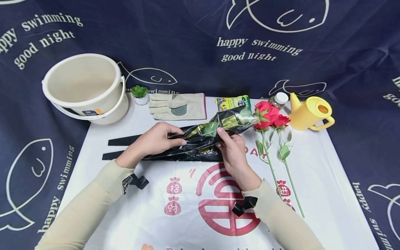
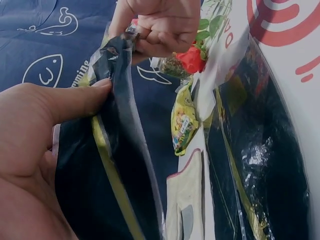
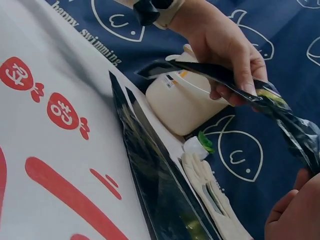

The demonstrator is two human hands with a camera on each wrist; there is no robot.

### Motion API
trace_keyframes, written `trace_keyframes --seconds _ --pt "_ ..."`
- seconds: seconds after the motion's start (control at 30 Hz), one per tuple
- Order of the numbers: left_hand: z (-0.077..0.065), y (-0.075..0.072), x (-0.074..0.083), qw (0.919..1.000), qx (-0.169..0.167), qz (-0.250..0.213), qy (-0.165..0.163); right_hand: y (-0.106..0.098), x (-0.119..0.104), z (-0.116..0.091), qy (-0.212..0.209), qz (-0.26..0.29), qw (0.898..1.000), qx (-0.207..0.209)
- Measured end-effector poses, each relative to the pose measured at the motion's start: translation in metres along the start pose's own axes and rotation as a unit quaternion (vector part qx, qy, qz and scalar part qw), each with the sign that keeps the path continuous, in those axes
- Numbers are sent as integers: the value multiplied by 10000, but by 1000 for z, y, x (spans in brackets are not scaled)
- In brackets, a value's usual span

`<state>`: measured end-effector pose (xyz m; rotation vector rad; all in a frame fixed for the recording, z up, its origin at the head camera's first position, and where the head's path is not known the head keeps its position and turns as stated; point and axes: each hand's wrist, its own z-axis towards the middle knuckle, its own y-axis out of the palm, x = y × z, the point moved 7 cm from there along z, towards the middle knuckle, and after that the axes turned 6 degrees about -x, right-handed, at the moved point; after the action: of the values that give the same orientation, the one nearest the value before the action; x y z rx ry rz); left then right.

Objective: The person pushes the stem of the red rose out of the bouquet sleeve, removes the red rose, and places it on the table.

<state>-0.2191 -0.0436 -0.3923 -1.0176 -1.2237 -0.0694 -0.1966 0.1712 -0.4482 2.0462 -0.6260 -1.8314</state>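
Observation:
A clear-and-black flower sleeve [image 1: 200, 141] with gold print is held at a slant above the table, a red rose [image 1: 267, 115] poking out of its right end. Green leaves show through the film. My left hand [image 1: 157, 139] pinches the sleeve near its middle, thumb on top, as the left wrist view also shows. Nearer the bloom, my right hand [image 1: 232, 149] grips the sleeve with its thumb pressed on the film. Below it, more black sleeves [image 1: 193, 156] lie flat. Two red roses with long green stems [image 1: 292, 184] lie to the right of my right hand.
A cream bucket [image 1: 118, 104] stands at back left, beside a small potted succulent [image 1: 139, 93]. Along the back edge are work gloves [image 1: 190, 106], a yellow-green packet [image 1: 226, 103], a white-capped jar [image 1: 279, 100] and a yellow watering can [image 1: 309, 113]. A printed sheet [image 1: 140, 215] covers the table.

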Motion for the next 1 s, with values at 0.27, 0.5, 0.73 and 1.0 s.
trace_keyframes --seconds 0.27,0.5,0.73,1.0 --pt "3 1 5 9999 91 -121 10 14 14 -7 49 -42 10000 -37" --pt "4 -1 2 9993 157 -318 -93 16 8 -6 7 -169 9998 -64" --pt "-8 -5 -12 9993 60 -331 -167 3 -7 0 -91 -174 9997 -112" --pt "-9 1 -16 9970 -239 -663 -319 -4 -2 -2 42 -422 9989 -193"
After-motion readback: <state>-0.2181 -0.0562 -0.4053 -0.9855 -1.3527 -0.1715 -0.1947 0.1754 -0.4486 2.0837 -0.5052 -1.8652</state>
